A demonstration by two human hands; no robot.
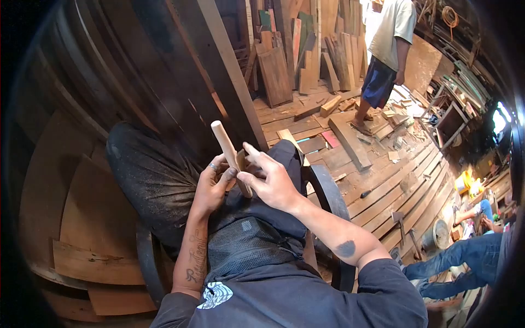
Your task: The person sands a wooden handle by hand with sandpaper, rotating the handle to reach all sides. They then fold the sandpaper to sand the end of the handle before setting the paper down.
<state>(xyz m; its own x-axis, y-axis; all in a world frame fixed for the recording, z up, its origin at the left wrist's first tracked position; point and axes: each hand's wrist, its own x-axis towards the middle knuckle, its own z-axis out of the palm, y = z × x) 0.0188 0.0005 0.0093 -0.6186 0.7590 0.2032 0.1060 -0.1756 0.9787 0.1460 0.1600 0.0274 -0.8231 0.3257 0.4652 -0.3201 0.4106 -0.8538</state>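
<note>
A pale carved wooden stick (222, 138) with a rounded, cylindrical upper end is held upright and slightly tilted above my lap. My left hand (211, 185) is closed round its middle from the left, thumb on the wood and a ring on one finger. From the other side my right hand (269, 183) pinches the same piece, its thumb pressed near the left thumb and its index finger raised. A small flat brownish patch shows between the right fingers, partly hidden by them. The stick's lower end comes out below the hands, over my dark trousers (156, 177).
Curved black chair arms (330, 199) flank me. Dark boards (158, 71) lean at the left; planks (276, 74) stand against the back wall. A person (388, 49) stands among scraps on the slatted floor. Another person's jeans (465, 262) and a bucket (436, 235) are at the lower right.
</note>
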